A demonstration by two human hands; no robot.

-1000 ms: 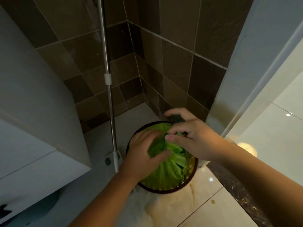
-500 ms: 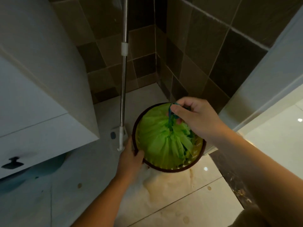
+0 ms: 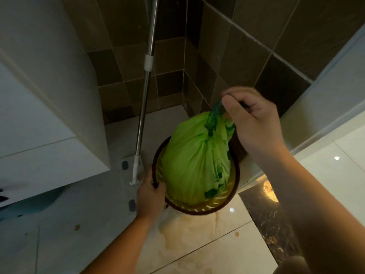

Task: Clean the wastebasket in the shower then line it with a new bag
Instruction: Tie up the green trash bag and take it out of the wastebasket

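A round wastebasket [image 3: 199,209] with a dark brown rim and slotted yellowish walls stands on the tiled floor in the corner. A full green bag [image 3: 194,157] with darker green drawstrings rises partly out of it, its neck gathered. My right hand [image 3: 254,123] pinches the drawstrings above the bag's top. My left hand [image 3: 151,196] grips the basket's left rim, thumb over the edge. The bag's bottom is still inside the basket.
A metal mop pole [image 3: 145,91] leans in the tiled corner, its white foot [image 3: 135,175] just left of the basket. A white cabinet [image 3: 45,107] overhangs on the left. A white door frame [image 3: 316,107] and dark stone threshold [image 3: 264,216] lie to the right.
My right hand has pulled the drawstrings upward, lifting the green bag higher out of the basket. My left hand moved from the bag top to the basket's rim and holds it.
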